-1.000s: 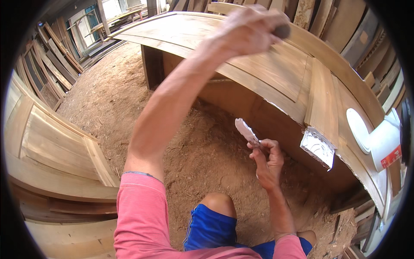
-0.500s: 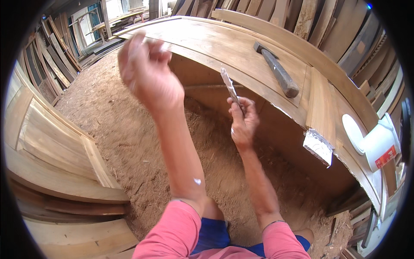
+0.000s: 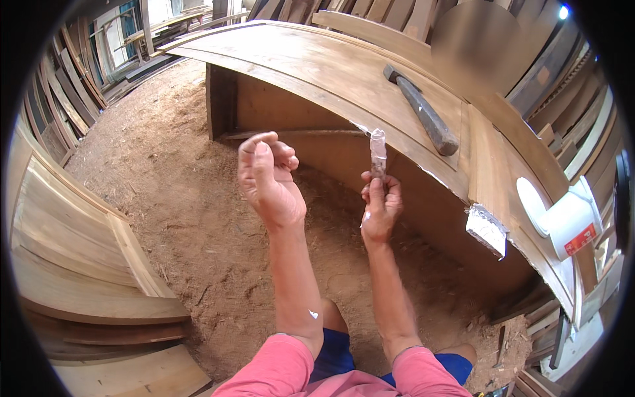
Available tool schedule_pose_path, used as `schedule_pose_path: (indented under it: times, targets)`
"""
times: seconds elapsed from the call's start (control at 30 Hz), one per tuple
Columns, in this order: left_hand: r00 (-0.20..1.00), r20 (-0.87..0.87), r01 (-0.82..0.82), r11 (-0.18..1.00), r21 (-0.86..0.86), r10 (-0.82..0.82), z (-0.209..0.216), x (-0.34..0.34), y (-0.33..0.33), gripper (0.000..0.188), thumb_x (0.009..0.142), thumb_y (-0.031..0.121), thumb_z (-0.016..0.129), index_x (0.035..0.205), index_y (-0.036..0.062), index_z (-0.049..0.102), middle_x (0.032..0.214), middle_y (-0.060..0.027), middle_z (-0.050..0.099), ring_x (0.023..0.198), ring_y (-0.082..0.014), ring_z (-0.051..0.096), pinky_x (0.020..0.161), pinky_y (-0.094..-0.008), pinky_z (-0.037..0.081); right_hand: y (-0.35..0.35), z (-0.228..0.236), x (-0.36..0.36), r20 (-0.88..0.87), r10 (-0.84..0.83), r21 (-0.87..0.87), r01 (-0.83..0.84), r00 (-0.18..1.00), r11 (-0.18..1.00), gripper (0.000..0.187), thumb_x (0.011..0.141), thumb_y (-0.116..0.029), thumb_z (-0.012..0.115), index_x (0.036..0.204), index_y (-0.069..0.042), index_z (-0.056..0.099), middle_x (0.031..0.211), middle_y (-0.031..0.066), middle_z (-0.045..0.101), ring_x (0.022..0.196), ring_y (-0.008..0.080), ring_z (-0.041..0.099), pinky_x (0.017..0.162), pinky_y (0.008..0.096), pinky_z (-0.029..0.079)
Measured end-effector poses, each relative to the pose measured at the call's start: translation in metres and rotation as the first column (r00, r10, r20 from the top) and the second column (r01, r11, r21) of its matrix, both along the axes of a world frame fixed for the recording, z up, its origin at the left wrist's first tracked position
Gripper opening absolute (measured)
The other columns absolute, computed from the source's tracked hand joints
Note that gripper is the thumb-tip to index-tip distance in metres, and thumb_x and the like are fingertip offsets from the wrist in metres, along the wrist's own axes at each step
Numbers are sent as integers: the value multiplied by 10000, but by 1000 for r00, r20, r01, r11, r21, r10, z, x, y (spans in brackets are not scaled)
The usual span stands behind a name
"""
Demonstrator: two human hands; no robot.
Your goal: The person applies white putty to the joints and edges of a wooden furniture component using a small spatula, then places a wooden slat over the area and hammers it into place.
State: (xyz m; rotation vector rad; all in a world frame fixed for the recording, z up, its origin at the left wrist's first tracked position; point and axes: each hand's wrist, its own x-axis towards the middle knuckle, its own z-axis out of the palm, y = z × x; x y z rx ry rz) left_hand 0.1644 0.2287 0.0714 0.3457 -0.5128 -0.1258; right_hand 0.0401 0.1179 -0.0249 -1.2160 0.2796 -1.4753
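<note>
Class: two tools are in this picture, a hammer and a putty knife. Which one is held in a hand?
The putty knife, gripped upright by the right hand. The hammer lies untouched on the wooden panel.

We see a matt, bare wood door (image 3: 344, 73) with a dark, dull hammer (image 3: 423, 112) at its far edge, a smooth white plastic tub (image 3: 562, 218), crinkled sandpaper (image 3: 488, 229), a putty-smeared blade (image 3: 378, 151), and rough sawdust floor (image 3: 172, 198).

Sawdust floor (image 3: 165, 198), stacked planks (image 3: 73, 86) along walls, daylit window (image 3: 155, 13).
</note>
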Motion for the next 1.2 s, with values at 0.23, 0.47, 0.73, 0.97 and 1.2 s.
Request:
schedule_pose_path:
  times: [0.23, 0.47, 0.73, 0.97, 1.2]
  targets:
    - [995, -90, 51, 982, 181, -35, -63, -18, -8, 140, 976, 170, 555, 1003, 55, 630, 774, -29, 645, 648, -90, 561, 598, -237, 461, -7, -1, -6, 117, 115, 104, -128, 986, 986, 115, 982, -109, 599, 1078, -86, 539, 1000, 90, 673, 703, 72, 532, 645, 221, 442]
    - [992, -121, 75, 936, 345, -36, -81, -19, -20, 126, 968, 189, 574, 986, 78, 629, 753, -16, 655, 610, -64, 547, 574, -198, 427, 14, -1, -37, 235, 98, 67, -116, 967, 991, 120, 983, -93, 587, 1097, -70, 559, 1047, 123, 669, 750, 69, 526, 684, 217, 430]
    - [987, -132, 136, 933, 334, -97, -80, -28, -28, 148, 962, 211, 588, 1008, 75, 621, 761, -13, 655, 632, -69, 562, 590, -198, 440, -4, 3, -26, 278, 109, -26, -106, 954, 994, 229, 978, -108, 607, 1187, -36, 547, 1006, 55, 625, 865, 84, 532, 804, 240, 429]
    - [979, -157, 180, 923, 340, -133, -85, -34, -36, 133, 968, 188, 573, 1009, 71, 621, 770, -15, 656, 652, -73, 580, 599, -194, 456, -3, 18, -19, 63, -287, -103, 292, 956, 951, 232, 984, -114, 603, 1177, 12, 575, 932, 34, 634, 899, 98, 579, 862, 274, 464]
    - [978, -159, 186, 917, 352, -137, -86, -35, -39, 132, 969, 189, 566, 1009, 78, 626, 768, -16, 655, 652, -74, 585, 587, -199, 462, -3, 5, -23, -238, -471, -55, 472, 850, 880, 165, 1015, -134, 512, 1028, 28, 543, 927, 99, 674, 780, 134, 664, 724, 268, 503]
